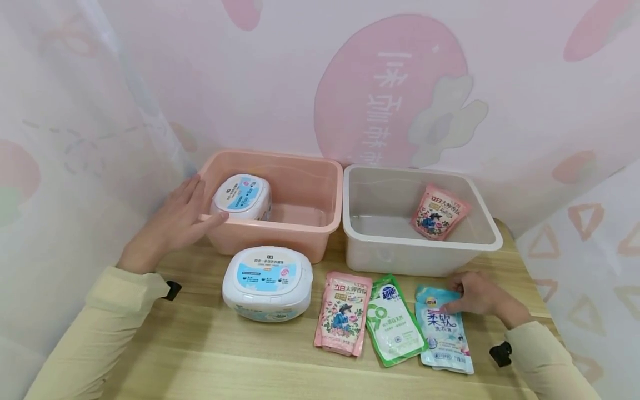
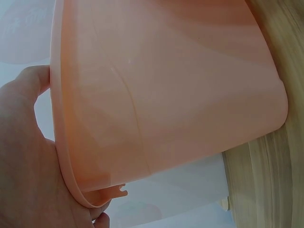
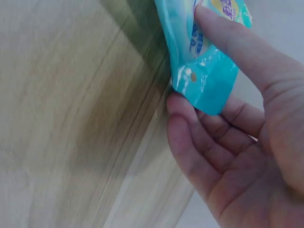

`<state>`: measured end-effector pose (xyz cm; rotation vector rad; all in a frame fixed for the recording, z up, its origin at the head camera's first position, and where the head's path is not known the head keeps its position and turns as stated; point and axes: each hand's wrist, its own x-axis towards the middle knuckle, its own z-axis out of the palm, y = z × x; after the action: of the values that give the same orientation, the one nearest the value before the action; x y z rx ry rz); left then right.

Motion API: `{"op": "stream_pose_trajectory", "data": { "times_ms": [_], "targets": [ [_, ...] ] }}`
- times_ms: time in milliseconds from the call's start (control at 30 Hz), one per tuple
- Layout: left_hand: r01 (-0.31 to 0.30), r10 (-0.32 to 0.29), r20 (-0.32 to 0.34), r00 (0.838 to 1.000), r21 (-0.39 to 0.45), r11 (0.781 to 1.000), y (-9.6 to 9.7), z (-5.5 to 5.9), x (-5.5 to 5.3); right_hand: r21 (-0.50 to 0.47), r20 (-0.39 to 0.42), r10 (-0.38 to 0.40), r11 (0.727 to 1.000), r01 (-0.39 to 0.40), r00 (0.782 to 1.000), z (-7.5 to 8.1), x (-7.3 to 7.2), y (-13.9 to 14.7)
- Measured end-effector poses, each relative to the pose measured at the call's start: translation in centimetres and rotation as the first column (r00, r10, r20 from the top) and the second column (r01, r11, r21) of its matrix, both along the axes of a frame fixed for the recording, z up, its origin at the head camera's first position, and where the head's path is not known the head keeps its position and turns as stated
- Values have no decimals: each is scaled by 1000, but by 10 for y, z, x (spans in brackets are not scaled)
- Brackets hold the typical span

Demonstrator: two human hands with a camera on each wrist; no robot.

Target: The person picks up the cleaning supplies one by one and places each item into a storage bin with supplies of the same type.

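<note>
My right hand [image 1: 482, 297] pinches the top corner of a blue laundry detergent pouch [image 1: 444, 336], which lies on the wooden table. In the right wrist view, the thumb presses on the printed face and the other fingers curl at the pouch's teal edge [image 3: 216, 92]. My left hand [image 1: 177, 219] rests on the left front corner of a pink bin [image 1: 270, 236], its fingers stretched along the rim and the thumb over the front edge. The left wrist view shows the bin's wall [image 2: 166, 95] close up. Inside that bin sits a white laundry-pod tub [image 1: 243, 194].
Another white tub [image 1: 267, 283] stands before the pink bin. Beside it lie a pink pouch [image 1: 344, 314] and a green-and-white pouch [image 1: 395, 322]. A grey-white bin [image 1: 400, 253] on the right contains a pink pouch [image 1: 440, 212]. Printed curtains [image 1: 280, 83] hang behind.
</note>
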<state>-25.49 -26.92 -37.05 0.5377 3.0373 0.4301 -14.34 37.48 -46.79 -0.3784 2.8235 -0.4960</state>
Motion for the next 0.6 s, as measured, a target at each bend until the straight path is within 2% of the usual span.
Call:
{"op": "stream_pose_trajectory", "data": {
  "times_ms": [200,333,600],
  "targets": [
    [7,-7,-8,1000,14,1000,0,-1,-1,-109,59,43,993,-37,997,3,4,-1],
    [6,-6,-19,1000,15,1000,-1,-2,-2,-153,62,68,986,-58,996,7,6,0],
    [-5,5,-3,1000,12,1000,0,-4,-5,-200,97,100,977,-79,990,26,17,-3]
  ]
}}
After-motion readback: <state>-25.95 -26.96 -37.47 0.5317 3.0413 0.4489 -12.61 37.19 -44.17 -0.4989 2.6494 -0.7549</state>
